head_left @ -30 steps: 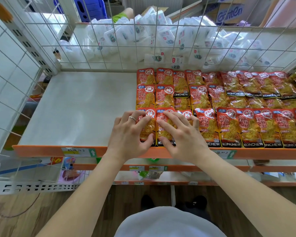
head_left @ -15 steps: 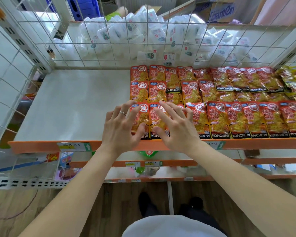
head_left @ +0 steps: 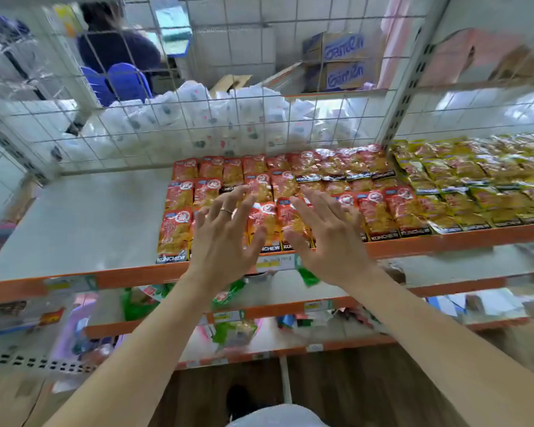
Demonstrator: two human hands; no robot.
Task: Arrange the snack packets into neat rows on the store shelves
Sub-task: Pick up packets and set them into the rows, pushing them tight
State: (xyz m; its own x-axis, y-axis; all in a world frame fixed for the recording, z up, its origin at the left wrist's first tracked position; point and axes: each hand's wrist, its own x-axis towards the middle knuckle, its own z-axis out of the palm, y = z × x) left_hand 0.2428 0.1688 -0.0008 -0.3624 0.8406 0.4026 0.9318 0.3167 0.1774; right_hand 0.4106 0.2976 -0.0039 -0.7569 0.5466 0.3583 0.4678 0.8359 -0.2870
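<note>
1. The step in hand is judged to be the squaring-up of rows already laid. The left hand (head_left: pixel 225 241) and the right hand (head_left: pixel 329 241) are being held side by side over the front of the red snack packets (head_left: pixel 379 211), near the orange front edge (head_left: pixel 121 277) of the shelf (head_left: pixel 84 223).
2. Both hands are being held wide, with fingers straight and fanned, and nothing is being gripped. A ring (head_left: pixel 226 211) is being worn on the left one. Whether the palms are touching the packets or hanging just above them cannot be told, because the view is blurred.
3. The red packets are being seen lying flat in overlapping rows, from the wire mesh (head_left: pixel 179 127) at the back to the front edge. The frontmost left packet (head_left: pixel 172 235) is lying just to the left of the left hand. Yellow packets (head_left: pixel 475 186) are being seen in rows in the next bay to the right.
4. White shelf surface is showing to the left of the red packets, so the task is being judged as partly done.
5. For the next move, a light, flat press with a small sideways nudge is being called for, to line up the front row. Otherwise more packets are being needed for the open stretch. A hard push is being judged likely to ruffle the overlapped rows behind.
</note>
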